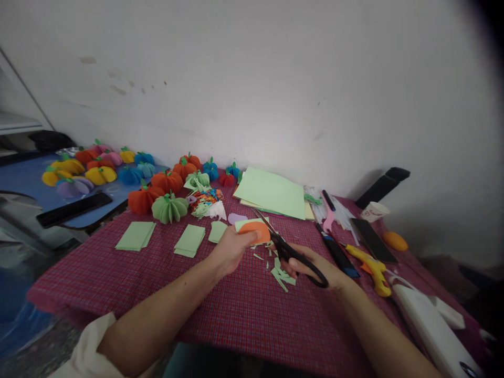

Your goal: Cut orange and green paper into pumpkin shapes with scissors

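Observation:
Between the thumb and fingers of my left hand (pixel 233 245) is an orange rounded paper template (pixel 258 229), held together with light green paper (pixel 244 222) that shows behind it. My right hand (pixel 301 261) grips black-handled scissors (pixel 289 251), whose blades point up and left beside the orange edge. Light green paper scraps (pixel 281 273) lie below the scissors. Left of my left hand are small stacks of cut green paper (pixel 189 240), and a larger-piece stack (pixel 136 235) sits farther left. A lilac paper piece (pixel 237 218) lies just behind my left hand.
Paper pumpkins (pixel 170 208) in several colours crowd the back left. Large green sheets (pixel 271 191) lie against the wall. To the right are a utility knife (pixel 336 251), a yellow glue gun (pixel 370 268), a dark phone (pixel 373 240), a paper cup (pixel 375 211) and a white power strip (pixel 433 325).

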A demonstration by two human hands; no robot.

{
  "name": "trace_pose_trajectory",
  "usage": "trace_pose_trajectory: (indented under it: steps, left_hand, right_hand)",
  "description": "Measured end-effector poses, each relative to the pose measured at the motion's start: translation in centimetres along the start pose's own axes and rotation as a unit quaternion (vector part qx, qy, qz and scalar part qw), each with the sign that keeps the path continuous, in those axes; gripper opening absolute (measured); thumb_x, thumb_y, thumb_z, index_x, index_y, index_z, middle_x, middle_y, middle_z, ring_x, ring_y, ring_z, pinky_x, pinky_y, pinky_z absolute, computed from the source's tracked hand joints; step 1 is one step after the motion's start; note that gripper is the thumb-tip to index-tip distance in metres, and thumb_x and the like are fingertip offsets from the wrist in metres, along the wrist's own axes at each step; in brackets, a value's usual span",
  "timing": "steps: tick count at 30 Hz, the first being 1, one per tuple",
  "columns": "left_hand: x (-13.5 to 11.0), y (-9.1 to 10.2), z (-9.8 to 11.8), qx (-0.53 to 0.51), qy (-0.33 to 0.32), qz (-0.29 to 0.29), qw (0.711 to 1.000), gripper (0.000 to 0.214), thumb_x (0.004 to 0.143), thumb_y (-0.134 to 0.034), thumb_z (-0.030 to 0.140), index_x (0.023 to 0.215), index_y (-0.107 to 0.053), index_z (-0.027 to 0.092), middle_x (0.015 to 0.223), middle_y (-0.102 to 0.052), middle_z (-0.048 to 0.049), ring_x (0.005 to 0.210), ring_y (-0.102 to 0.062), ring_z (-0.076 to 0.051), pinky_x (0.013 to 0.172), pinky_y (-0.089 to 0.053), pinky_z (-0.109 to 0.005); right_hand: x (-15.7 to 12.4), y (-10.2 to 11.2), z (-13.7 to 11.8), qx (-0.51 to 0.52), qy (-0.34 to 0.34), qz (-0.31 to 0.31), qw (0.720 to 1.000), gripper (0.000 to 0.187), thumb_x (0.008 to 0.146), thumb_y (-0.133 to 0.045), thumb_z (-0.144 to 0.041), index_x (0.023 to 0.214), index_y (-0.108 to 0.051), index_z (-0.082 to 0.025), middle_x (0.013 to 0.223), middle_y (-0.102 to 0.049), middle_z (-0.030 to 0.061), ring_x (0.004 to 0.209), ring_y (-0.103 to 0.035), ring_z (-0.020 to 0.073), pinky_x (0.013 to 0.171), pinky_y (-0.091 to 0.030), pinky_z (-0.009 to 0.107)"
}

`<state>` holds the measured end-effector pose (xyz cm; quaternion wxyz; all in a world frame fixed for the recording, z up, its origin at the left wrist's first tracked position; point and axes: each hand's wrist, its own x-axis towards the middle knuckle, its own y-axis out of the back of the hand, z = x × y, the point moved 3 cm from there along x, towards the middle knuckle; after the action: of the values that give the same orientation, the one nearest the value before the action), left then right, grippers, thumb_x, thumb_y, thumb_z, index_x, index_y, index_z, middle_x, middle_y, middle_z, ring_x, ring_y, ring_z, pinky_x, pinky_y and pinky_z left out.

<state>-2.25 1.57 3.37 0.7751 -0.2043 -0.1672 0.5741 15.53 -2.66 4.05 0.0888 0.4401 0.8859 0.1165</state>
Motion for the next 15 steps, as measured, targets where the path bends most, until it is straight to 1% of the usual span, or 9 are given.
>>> trace_pose_trajectory:
  steps: [4,9,15]
  left_hand:
    - [0.12,0.1,-0.13,0.0,-0.008,-0.002,1.0,0.011,0.06,-0.063,0.015,0.07,-0.065,0.012,0.071,-0.065,-0.0039,0.069,-0.057,-0.016,0.074,-0.043,-0.03]
    - [-0.04,-0.13,-0.02,-0.023,0.005,-0.002,1.0,0.011,0.059,-0.063,0.014,0.07,-0.065,0.011,0.07,-0.065,-0.003,0.067,-0.057,-0.014,0.072,-0.043,-0.029]
    - [-0.08,-0.34,0.06,-0.043,-0.004,-0.018,0.999,0.014,0.059,-0.065,0.017,0.072,-0.065,0.011,0.072,-0.065,-0.0035,0.067,-0.057,-0.015,0.072,-0.042,-0.03]
  right_hand:
    - [-0.03,-0.16,-0.12,0.014,0.007,-0.006,1.0,0.045,0.083,-0.047,-0.044,0.117,-0.045,-0.014,0.07,-0.044,-0.0001,0.057,-0.041,0.0087,0.052,-0.035,0.022]
    - [0.02,-0.39,-0.24,0.032,0.014,-0.007,0.999,0.043,0.083,-0.047,-0.044,0.113,-0.046,-0.013,0.068,-0.043,-0.001,0.056,-0.041,0.0083,0.051,-0.034,0.021]
    - [0.04,-0.54,-0.77,0.049,0.017,-0.021,0.998,0.044,0.082,-0.045,-0.048,0.109,-0.047,-0.012,0.064,-0.043,-0.0015,0.054,-0.04,0.0085,0.05,-0.031,0.021]
